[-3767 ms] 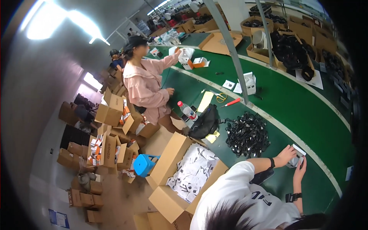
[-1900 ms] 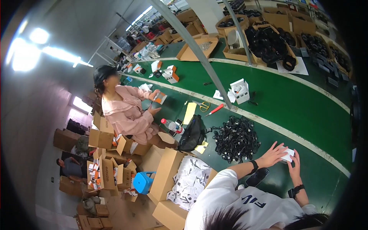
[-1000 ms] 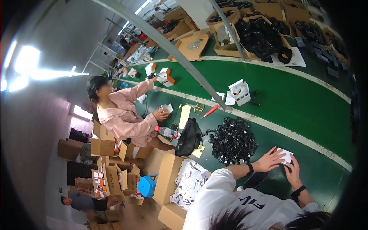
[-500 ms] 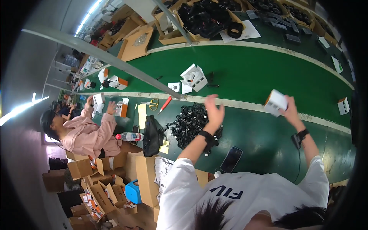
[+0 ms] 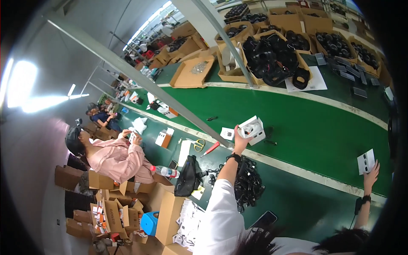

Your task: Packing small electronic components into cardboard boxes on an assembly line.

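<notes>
My left hand [image 5: 241, 142] reaches over the green belt and grips the near left side of an open white box [image 5: 257, 135]. Its flaps stand up, and what lies inside is hard to make out. Far to the right, my right hand [image 5: 371, 175] holds the right edge of another white box [image 5: 365, 162] with dark pictures on its face, at the belt. Left of the open box lies a small white printed card or packet [image 5: 227, 133]. Below my left forearm is a heap of black cables [image 5: 247, 182], partly hidden by that arm.
A metal post [image 5: 140, 80] slants across the left. Scissors [image 5: 198, 145], a red-handled tool [image 5: 211, 148], a black bag [image 5: 187, 176], a bottle [image 5: 165, 171] and a phone [image 5: 264, 220] lie on the near table [image 5: 306, 208]. A co-worker in pink [image 5: 119, 155] sits left. Cartons [image 5: 272, 59] of black parts stand beyond the belt [image 5: 314, 123].
My left hand has gone from open above the cables to the open box. The right hand has moved right with its box, over to the belt. The view has swung, shifting everything rightward and down.
</notes>
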`<move>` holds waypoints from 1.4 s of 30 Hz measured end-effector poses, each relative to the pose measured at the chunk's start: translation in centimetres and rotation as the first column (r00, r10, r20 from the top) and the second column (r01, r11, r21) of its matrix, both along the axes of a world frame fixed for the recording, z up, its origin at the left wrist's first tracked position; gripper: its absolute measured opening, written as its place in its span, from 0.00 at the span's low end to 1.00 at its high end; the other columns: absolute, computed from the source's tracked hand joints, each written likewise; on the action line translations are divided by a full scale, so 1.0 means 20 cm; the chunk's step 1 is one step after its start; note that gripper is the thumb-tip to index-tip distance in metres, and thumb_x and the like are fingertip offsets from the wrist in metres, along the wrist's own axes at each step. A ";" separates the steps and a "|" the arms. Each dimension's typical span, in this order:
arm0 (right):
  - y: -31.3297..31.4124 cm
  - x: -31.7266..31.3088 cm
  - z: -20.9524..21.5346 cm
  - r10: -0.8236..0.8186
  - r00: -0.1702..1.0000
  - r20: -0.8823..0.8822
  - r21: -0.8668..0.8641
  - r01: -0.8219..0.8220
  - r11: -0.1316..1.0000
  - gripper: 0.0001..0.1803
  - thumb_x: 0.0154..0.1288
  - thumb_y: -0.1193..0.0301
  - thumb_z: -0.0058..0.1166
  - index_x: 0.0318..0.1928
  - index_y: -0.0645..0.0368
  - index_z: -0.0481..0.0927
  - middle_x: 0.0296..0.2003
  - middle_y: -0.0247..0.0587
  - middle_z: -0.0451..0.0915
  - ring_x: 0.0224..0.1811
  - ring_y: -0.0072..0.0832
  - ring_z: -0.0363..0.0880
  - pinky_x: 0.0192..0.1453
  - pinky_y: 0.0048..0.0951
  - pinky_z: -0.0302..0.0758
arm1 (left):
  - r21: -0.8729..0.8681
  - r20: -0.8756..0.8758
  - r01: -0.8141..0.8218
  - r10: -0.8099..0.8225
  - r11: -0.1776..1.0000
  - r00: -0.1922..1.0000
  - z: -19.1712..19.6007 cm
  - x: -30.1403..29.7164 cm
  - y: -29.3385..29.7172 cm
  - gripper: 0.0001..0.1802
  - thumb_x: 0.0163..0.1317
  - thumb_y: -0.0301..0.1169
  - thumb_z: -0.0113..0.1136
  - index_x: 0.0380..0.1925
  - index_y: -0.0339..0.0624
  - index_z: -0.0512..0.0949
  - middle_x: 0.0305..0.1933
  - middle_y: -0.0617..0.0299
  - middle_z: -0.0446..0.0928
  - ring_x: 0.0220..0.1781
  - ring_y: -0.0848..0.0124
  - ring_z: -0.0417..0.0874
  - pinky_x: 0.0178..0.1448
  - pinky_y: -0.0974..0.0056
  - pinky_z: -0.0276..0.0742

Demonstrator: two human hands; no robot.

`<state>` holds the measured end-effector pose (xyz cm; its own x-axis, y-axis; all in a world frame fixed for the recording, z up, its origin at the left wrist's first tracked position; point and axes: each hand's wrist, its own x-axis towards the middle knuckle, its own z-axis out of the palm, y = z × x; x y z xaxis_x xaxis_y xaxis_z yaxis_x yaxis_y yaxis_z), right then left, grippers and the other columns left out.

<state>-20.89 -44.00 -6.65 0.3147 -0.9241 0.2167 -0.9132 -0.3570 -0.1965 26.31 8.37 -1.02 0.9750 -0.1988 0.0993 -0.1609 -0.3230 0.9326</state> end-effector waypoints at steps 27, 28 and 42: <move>1.20 1.59 -0.18 0.838 0.546 0.019 0.139 -0.831 0.538 0.21 0.57 0.62 0.51 0.46 0.61 0.66 0.47 0.47 0.64 0.41 0.41 0.69 0.38 0.37 0.75 | 0.069 -0.274 0.081 -0.059 0.994 0.960 0.41 -1.25 0.19 0.38 0.36 0.29 0.72 0.50 0.39 0.65 0.40 0.59 0.76 0.41 0.73 0.77 0.46 0.68 0.74; 1.18 1.57 -0.18 0.836 0.548 0.015 0.132 -0.830 0.542 0.21 0.57 0.62 0.51 0.46 0.61 0.66 0.47 0.47 0.64 0.41 0.41 0.69 0.38 0.37 0.75 | 0.084 -0.269 0.090 -0.065 0.992 0.961 0.40 -1.26 0.18 0.38 0.36 0.29 0.72 0.50 0.39 0.65 0.40 0.59 0.76 0.41 0.73 0.77 0.46 0.68 0.74; 1.03 0.69 0.48 -0.400 0.529 0.748 0.626 -0.762 0.163 0.14 0.62 0.55 0.48 0.28 0.51 0.68 0.14 0.23 0.59 0.10 0.11 0.50 0.11 0.14 0.47 | -0.079 -0.220 0.524 -0.528 0.848 0.820 0.17 -1.50 -0.18 0.34 0.35 0.21 0.64 0.49 0.39 0.65 0.45 0.51 0.71 0.48 0.58 0.73 0.52 0.63 0.69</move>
